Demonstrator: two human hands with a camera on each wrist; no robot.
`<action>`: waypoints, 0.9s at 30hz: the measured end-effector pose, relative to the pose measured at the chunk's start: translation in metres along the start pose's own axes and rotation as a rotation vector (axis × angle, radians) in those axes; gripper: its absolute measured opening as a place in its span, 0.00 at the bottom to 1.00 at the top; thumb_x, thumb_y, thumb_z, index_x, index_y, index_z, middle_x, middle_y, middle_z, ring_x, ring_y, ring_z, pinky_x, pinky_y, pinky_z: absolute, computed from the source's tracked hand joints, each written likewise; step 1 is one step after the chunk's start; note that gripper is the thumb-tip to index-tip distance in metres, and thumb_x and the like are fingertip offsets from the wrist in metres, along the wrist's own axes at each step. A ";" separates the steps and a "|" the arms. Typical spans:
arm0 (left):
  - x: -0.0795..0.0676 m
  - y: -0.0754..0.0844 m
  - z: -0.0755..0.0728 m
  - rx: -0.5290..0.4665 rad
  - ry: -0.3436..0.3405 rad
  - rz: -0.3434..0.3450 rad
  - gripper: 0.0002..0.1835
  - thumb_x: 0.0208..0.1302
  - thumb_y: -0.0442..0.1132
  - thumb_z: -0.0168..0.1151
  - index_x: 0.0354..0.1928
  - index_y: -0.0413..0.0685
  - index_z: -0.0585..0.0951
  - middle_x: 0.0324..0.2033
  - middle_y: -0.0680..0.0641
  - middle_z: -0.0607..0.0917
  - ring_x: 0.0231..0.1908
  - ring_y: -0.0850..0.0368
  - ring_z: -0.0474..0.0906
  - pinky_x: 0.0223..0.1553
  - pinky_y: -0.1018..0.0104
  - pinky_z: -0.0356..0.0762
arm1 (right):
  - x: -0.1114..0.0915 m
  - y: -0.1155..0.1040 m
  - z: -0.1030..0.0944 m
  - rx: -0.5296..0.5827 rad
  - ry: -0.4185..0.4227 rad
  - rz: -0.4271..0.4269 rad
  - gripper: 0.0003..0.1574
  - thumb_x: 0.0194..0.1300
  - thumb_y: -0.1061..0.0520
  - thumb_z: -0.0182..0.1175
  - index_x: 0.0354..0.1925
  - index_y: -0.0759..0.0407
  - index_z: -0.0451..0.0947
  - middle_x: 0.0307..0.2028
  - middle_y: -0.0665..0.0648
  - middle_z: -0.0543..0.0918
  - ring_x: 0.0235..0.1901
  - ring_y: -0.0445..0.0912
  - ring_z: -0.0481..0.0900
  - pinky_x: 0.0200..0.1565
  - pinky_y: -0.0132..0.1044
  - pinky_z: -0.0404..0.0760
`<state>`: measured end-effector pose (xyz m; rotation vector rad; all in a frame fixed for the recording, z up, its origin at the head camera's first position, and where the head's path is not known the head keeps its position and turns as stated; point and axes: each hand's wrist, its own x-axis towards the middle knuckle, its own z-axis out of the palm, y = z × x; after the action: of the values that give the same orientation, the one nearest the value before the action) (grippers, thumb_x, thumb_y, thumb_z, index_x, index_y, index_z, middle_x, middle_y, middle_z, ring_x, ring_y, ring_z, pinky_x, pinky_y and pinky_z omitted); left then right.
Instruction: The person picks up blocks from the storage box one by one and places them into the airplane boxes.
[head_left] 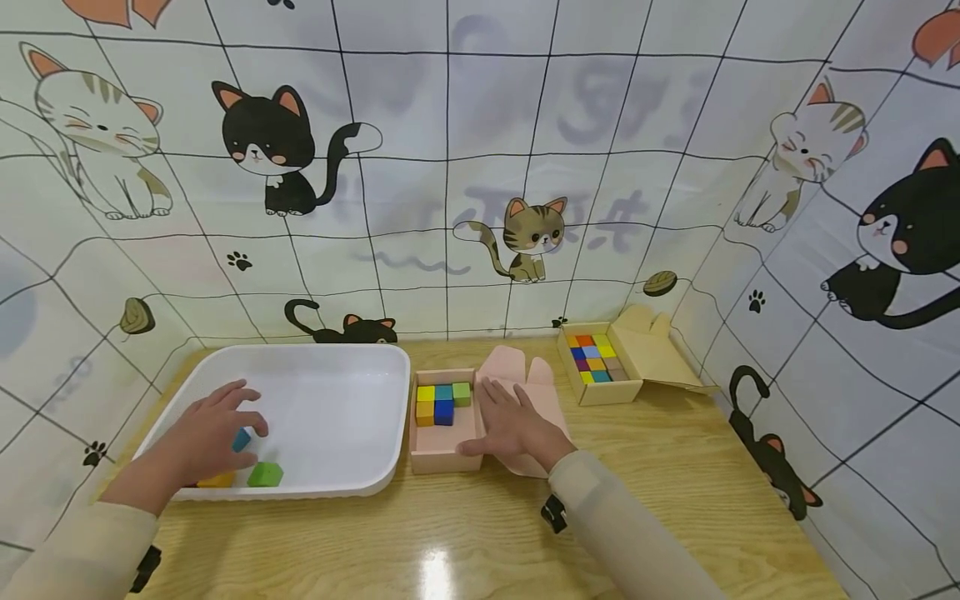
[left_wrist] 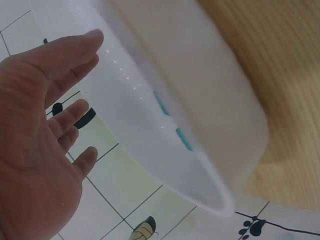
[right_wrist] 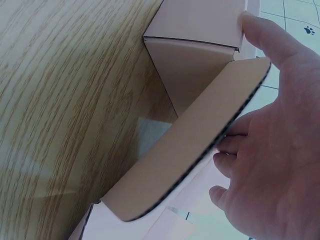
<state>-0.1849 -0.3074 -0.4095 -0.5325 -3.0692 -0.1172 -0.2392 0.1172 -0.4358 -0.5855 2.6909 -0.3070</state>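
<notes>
Over the left part of a white tray (head_left: pixel 322 417), my left hand (head_left: pixel 213 429) has its fingers spread and loosely bent. A blue block (head_left: pixel 241 439) shows just under its fingertips, beside a green block (head_left: pixel 266 475) and a partly hidden orange block (head_left: pixel 217 480). In the left wrist view nothing is between the left thumb and fingers. My right hand (head_left: pixel 517 425) rests on the right side of a pink cardboard box (head_left: pixel 446 461) and its folded-out lid (head_left: pixel 543 396), thumb at the box edge. Inside the box, several coloured blocks (head_left: pixel 444 404) fill the back left part.
A cream box (head_left: pixel 611 393) packed with coloured blocks stands at the back right, its lid (head_left: pixel 660 350) folded open to the right. A cat-patterned sheet (head_left: pixel 450 167) surrounds the wooden table (head_left: pixel 465 533) at the back and sides.
</notes>
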 end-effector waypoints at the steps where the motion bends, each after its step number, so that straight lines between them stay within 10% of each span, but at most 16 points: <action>1: -0.002 0.000 0.002 -0.008 -0.009 -0.003 0.13 0.42 0.45 0.78 0.31 0.63 0.84 0.58 0.35 0.76 0.66 0.30 0.57 0.58 0.25 0.62 | 0.000 0.000 0.000 0.001 0.000 0.000 0.68 0.58 0.24 0.55 0.77 0.58 0.37 0.79 0.57 0.42 0.79 0.51 0.39 0.77 0.57 0.37; 27: -0.006 -0.001 0.025 -0.037 -0.045 -0.014 0.16 0.38 0.38 0.78 0.27 0.65 0.81 0.53 0.36 0.80 0.63 0.28 0.61 0.57 0.26 0.63 | 0.001 0.001 -0.001 -0.010 -0.008 -0.004 0.68 0.58 0.23 0.55 0.77 0.59 0.37 0.79 0.57 0.42 0.79 0.51 0.39 0.77 0.57 0.37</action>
<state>-0.1802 -0.3087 -0.4345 -0.5219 -3.1204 -0.1653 -0.2410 0.1173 -0.4355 -0.5940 2.6853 -0.2914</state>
